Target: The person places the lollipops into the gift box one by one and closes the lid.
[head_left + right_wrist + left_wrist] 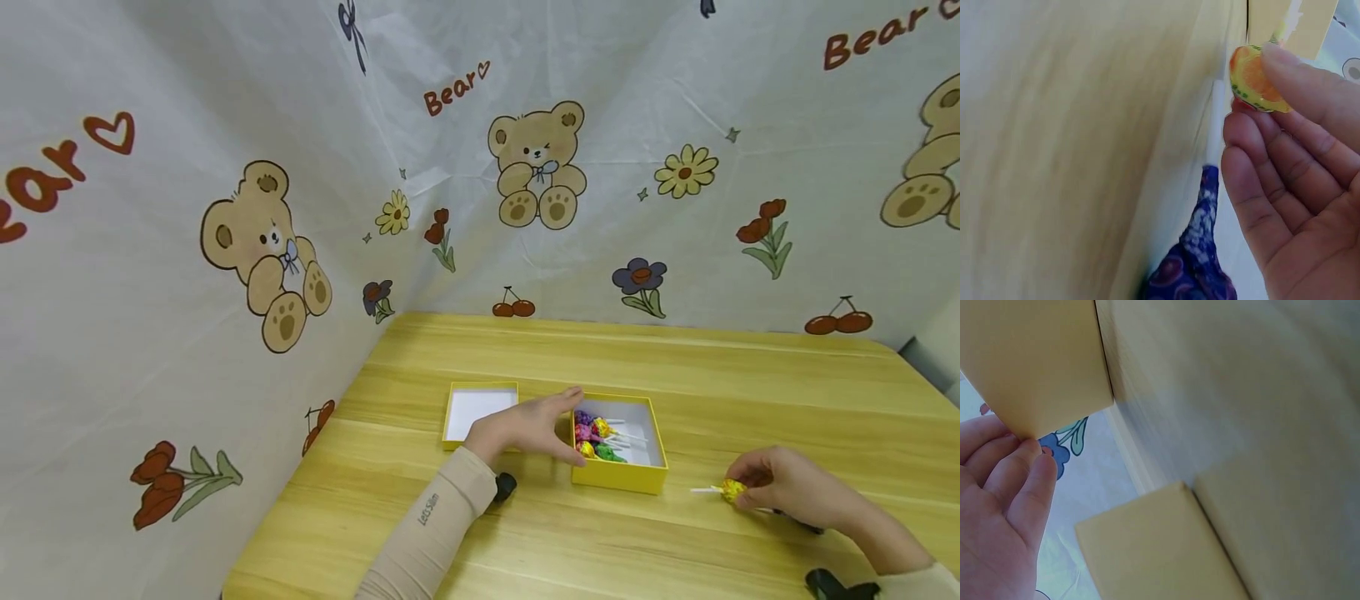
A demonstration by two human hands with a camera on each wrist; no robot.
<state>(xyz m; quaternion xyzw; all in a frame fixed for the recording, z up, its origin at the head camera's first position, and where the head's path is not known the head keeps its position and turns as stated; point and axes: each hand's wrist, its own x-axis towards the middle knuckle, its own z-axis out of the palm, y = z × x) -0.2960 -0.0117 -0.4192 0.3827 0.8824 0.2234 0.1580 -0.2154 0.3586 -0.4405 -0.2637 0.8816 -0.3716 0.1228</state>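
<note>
An uncovered yellow box (619,477) stands on the table, with several wrapped lollipops (600,429) inside, their sticks pointing right. My left hand (534,427) holds the box at its left end, thumb at the near corner and fingers at the far one. In the left wrist view, fingertips (1030,450) touch the box's corner; the thumb is hidden. To the right of the box, my right hand (795,490) pinches a yellow-and-orange lollipop (1250,78) by its head between thumb and fingers, stick toward the box. A purple-wrapped lollipop (1194,256) lies on the table below that hand.
The yellow lid (480,410) with a white inside lies left of the box, partly behind my left wrist. A wooden table (600,550) carries everything. Bear-printed white cloth (637,100) hangs along its back and left. Dark straps (506,486) show at the wrists.
</note>
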